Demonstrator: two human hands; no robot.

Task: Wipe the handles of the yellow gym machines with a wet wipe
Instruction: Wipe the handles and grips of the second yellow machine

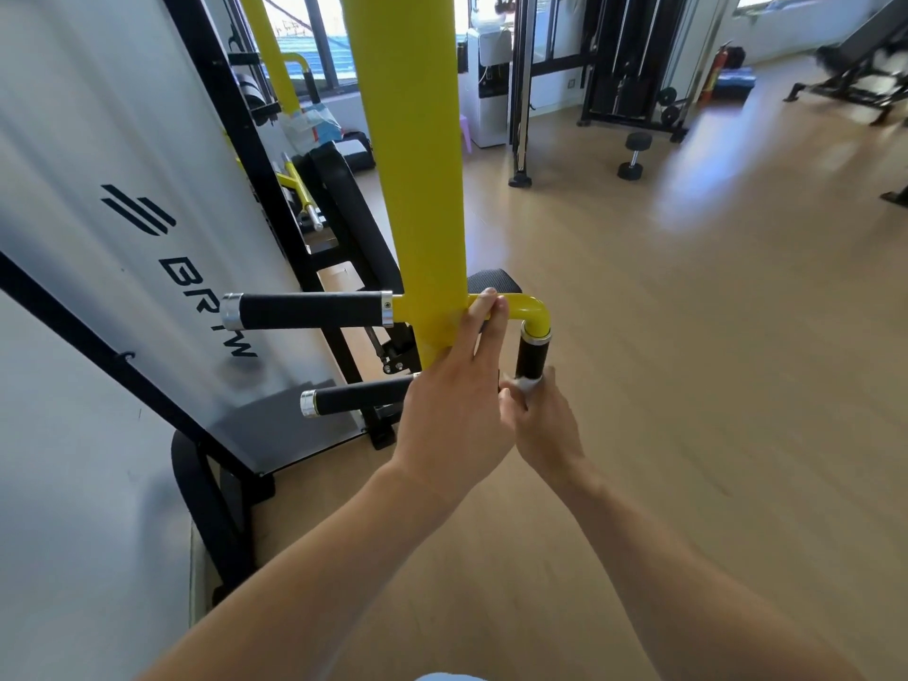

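- Head view, layout: we face the yellow upright post [408, 164] of the machine. Its yellow crossbar [528, 307] bends down at 3 o'clock of the post into a short vertical black handle [530, 355]. A longer horizontal black handle [307, 311] projects toward 9 o'clock, and a lower black handle [361, 396] sits at about 7 o'clock.
- Left hand [454, 410]: it steadies the frame at the joint of post and crossbar, fingers [484, 307] curled over the crossbar. It holds no wipe.
- Right hand [540, 420]: its fingers close around the wet wipe [526, 384], pressing it against the bottom end of the vertical handle, at 5 o'clock of the joint.
- Handling, wipe: we judge it light, limp and damp. It bunches easily, so we wrap it round the grip and pinch it between thumb and fingers.
- Handling, handles: they look rigid and fixed, with textured black sleeves and smooth metal end caps. The sleeves should give friction; wet caps may be slippery.
- Remaining: the two 9 o'clock handles show no wipe on them.
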